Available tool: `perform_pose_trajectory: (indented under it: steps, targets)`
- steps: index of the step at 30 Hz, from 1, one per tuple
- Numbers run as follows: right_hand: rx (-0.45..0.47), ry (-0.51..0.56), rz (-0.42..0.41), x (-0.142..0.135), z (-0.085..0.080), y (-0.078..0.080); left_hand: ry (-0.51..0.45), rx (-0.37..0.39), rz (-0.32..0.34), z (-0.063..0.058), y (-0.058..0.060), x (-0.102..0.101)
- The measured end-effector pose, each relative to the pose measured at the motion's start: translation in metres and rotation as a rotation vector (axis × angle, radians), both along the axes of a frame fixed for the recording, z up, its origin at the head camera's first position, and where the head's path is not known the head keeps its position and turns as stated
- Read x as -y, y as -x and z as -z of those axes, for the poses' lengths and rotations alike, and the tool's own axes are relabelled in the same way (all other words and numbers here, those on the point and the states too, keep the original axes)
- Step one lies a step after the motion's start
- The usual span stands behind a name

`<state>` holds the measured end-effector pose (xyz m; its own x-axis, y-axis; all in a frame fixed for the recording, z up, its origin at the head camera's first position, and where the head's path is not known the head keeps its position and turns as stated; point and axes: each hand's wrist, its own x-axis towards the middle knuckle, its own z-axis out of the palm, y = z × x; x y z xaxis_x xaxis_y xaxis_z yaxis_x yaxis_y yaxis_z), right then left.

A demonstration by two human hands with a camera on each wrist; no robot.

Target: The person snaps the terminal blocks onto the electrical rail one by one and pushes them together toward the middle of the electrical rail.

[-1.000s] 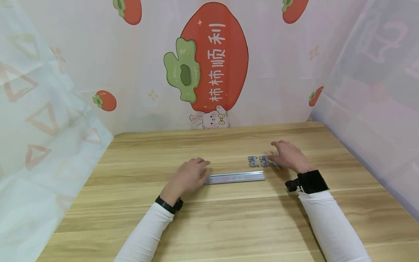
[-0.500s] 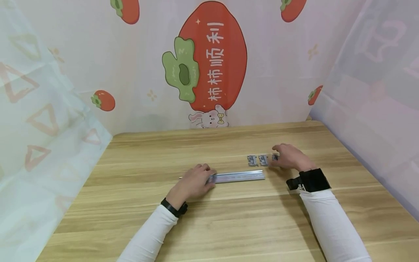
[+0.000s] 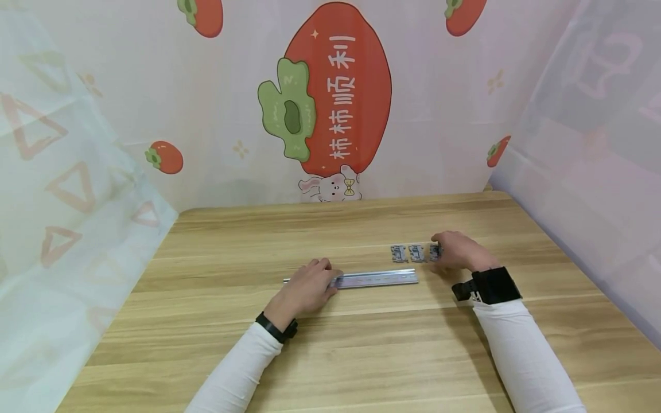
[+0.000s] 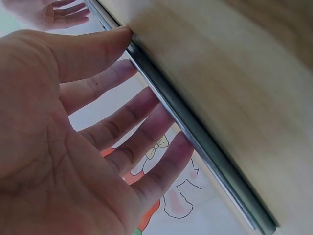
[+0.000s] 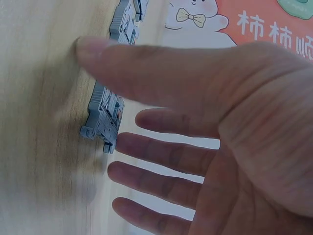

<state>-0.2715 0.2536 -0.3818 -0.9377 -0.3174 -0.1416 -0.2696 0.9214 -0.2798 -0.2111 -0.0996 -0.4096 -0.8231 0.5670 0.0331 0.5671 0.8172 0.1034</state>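
Observation:
A silvery slotted DIN rail lies crosswise on the wooden table. My left hand holds its left part, thumb on the near edge and fingertips along the far edge, as the left wrist view shows. Three small grey terminal blocks sit in a row beyond the rail: a left one, a middle one and a right one. Over that right block my right hand hovers with its fingers fairly straight. In the right wrist view the thumb hides part of the block, and no firm grip shows.
Behind the wooden table hangs a printed cloth with red fruit and a rabbit. More cloth sheets close off the left side and the right side.
My left hand has moved slightly right and taken hold of the rail. My right hand has shifted a little right and nearer, uncovering more of the right terminal block.

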Motion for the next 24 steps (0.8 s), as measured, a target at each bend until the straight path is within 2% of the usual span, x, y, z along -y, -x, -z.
perform_pose_trajectory:
  steps: [12, 24]
  targets:
    - [0.012, -0.029, 0.014, 0.0013, 0.0015, 0.0019, 0.005, -0.006, -0.004, 0.0022, 0.0012, 0.0]
    - [-0.064, -0.052, -0.006, -0.0001, 0.0013, 0.0016, 0.023, 0.009, -0.014, 0.0019, 0.0015, 0.0004]
